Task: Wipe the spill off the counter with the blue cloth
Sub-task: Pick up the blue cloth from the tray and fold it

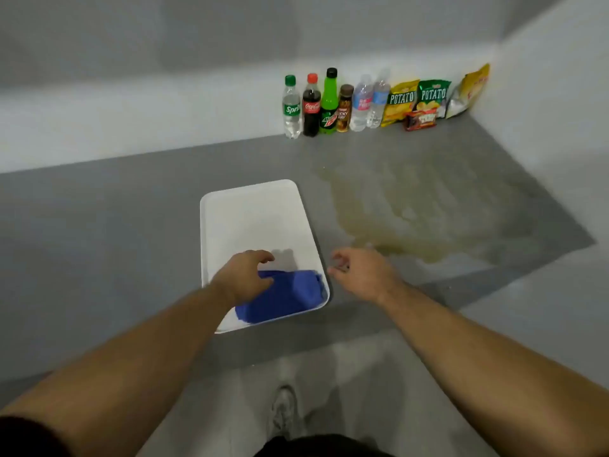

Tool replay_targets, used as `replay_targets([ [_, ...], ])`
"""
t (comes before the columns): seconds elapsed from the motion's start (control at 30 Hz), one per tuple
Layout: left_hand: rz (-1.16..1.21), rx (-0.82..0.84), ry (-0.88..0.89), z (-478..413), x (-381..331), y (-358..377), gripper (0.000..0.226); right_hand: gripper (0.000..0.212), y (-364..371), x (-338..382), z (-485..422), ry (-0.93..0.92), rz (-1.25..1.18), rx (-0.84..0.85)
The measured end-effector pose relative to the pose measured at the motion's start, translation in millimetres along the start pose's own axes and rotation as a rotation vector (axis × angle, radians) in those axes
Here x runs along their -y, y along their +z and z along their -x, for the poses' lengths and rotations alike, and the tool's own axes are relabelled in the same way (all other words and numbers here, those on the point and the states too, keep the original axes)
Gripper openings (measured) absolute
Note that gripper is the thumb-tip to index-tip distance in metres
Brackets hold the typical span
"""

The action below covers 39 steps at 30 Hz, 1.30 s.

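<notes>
Smooth grey counter (99, 225) lies bare on the left. A white rounded-corner tray (250, 219) sits near its front edge, with the soft, crumpled blue cloth (290, 295) in the tray's near right corner. The left hand (244, 278) is over the cloth with fingers spread, touching its left part but not gripping it. The right hand (359, 275) hovers just beside the tray, loosely curled and empty. Right of it spreads a thin yellowish spill (412, 209), streaky and irregular. Bottles (329, 103) and crinkled snack bags (428, 97) line the back wall.
</notes>
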<state>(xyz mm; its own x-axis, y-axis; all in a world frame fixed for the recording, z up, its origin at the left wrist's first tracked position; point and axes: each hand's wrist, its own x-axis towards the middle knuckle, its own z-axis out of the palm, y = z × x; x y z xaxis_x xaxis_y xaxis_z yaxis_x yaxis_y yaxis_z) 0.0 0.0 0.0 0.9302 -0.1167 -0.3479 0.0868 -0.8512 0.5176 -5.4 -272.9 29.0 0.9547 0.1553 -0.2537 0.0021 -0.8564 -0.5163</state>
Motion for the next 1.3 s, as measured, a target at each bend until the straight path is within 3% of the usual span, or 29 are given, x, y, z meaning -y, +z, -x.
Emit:
replay_targets([
  [0.17, -0.074, 0.061, 0.027, -9, 21, 5, 0.042, 0.028, 46, 27, -5, 0.063, 0.050, 0.118],
  [0.33, -0.103, 0.088, 0.128, -10, 31, 17, 0.028, 0.050, 66, 33, -13, 0.167, 0.102, 0.146],
  [0.57, -0.035, 0.064, 0.200, -14, 31, 12, 0.026, 0.012, 65, 35, -10, 0.194, -0.051, 0.040],
  [0.73, 0.168, 0.171, 0.339, -14, 1, -3, 0.049, 0.022, 46, 41, 4, 0.094, -0.408, 0.023],
  [0.83, 0.298, 0.150, 0.458, -10, -30, -12, 0.034, 0.020, 31, 47, 11, 0.055, -0.591, -0.071],
  [0.97, 0.603, 0.104, 0.409, -8, -61, -22, 0.024, 0.019, 5, 44, 19, 0.008, -0.770, -0.215],
  [1.1, 0.826, 0.069, 0.390, -5, -94, -28, 0.024, 0.030, -28, 24, 28, -0.089, -0.800, -0.229],
  [1.2, 0.854, 0.045, 0.389, -5, -117, -29, 0.021, 0.039, -49, 5, 32, -0.116, -0.745, -0.185],
  [1.3, 0.814, 0.005, 0.382, -5, -138, -25, 0.018, 0.019, -61, -19, 32, -0.120, -0.587, -0.221],
])
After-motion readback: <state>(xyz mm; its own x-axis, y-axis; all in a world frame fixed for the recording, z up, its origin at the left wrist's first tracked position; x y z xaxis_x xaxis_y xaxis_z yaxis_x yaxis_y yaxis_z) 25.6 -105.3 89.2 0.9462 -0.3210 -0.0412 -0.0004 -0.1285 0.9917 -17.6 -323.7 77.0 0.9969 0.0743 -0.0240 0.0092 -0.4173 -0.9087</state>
